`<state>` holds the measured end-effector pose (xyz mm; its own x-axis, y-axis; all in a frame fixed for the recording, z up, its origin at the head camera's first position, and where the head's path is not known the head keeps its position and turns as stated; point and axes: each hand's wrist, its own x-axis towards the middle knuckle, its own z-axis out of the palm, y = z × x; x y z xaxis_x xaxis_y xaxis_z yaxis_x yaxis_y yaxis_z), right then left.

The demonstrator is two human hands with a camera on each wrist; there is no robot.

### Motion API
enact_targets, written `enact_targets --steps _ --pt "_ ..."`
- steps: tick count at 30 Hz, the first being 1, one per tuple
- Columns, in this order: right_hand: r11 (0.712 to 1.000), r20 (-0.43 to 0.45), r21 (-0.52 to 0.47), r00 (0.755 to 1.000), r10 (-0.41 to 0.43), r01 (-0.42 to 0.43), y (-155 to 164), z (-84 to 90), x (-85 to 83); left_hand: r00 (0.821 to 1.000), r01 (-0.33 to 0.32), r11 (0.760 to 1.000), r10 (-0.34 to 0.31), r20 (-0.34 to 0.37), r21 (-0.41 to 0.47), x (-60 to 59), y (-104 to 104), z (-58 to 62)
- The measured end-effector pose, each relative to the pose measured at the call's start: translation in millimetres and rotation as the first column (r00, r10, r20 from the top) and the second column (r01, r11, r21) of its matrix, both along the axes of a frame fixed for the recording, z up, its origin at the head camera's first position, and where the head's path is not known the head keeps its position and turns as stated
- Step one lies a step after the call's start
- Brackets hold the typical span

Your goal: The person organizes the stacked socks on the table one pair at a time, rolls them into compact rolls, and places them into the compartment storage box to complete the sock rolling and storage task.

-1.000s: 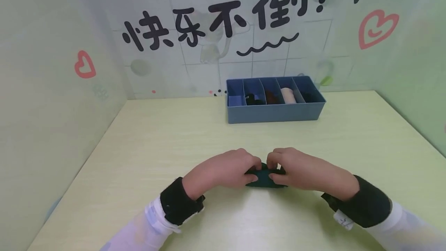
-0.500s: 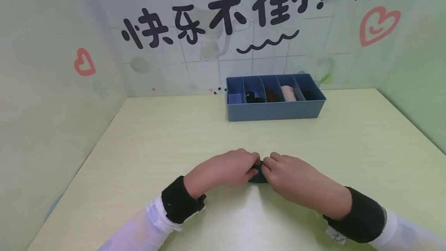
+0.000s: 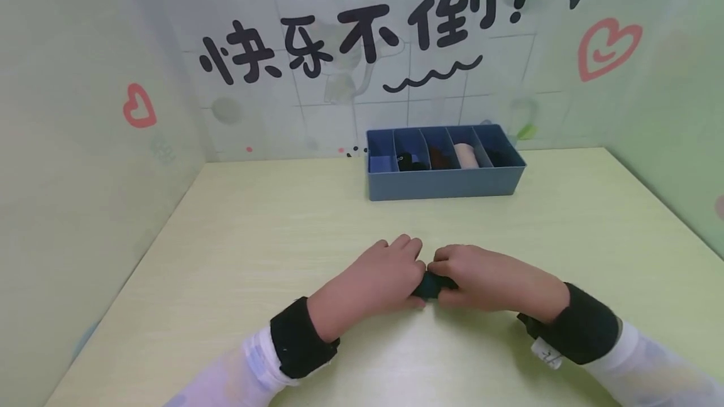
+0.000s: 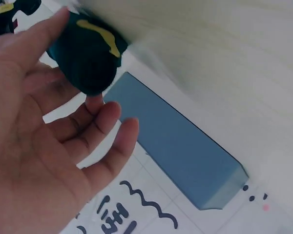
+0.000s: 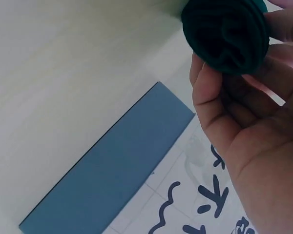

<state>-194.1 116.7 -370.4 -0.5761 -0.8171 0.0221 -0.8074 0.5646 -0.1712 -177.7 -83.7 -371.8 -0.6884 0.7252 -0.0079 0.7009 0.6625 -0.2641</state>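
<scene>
A dark green rolled sock (image 3: 431, 284) lies between both hands over the table. In the left wrist view the sock (image 4: 90, 61) shows a yellow mark and a coiled end. My left hand (image 3: 376, 281) holds its left end between thumb and fingers, the other fingers loosely bent beneath. My right hand (image 3: 492, 278) grips the right end, fingers curled behind it and thumb in front. The right wrist view shows the layered folds of the sock's (image 5: 227, 36) end. Much of the roll is hidden by the hands in the head view.
A blue divided box (image 3: 441, 187) stands at the back of the pale table (image 3: 271, 225), against the printed wall. Several of its compartments hold rolled items: a black one (image 3: 408, 162), a brown one (image 3: 438, 158) and a pale pink one (image 3: 466, 156).
The green sock has become shorter and more compact between the hands. The right hand came in over it, then drew back slightly right; the left hand has turned, its fingers extending farther forward.
</scene>
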Motion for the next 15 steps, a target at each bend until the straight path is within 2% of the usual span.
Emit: enact_targets --steps 4,7,11,13,15 --pt "0.999 0.082 -0.045 0.997 0.010 -0.006 1 -1.7 -2.8 0.994 0.005 1.000 -0.005 -0.106 0.000 7.3 6 -5.4" --pt "0.997 0.208 -0.070 0.978 -0.013 0.028 2 -0.7 -6.4 0.991 0.011 1.000 -0.008 -0.133 0.022 9.1 9 -5.8" --pt "0.986 0.379 -0.109 0.922 -0.074 0.124 7 4.2 -14.0 0.999 0.001 0.997 0.002 -0.042 0.075 4.5 10 -1.6" --pt "0.971 0.433 -0.137 0.894 -0.117 0.193 11 7.3 -17.7 0.999 -0.016 0.992 0.012 0.038 0.121 0.7 10 1.3" --pt "0.949 0.459 -0.178 0.875 -0.153 0.259 12 9.4 -20.8 0.991 -0.056 0.981 0.032 0.131 0.186 -2.4 8 4.0"
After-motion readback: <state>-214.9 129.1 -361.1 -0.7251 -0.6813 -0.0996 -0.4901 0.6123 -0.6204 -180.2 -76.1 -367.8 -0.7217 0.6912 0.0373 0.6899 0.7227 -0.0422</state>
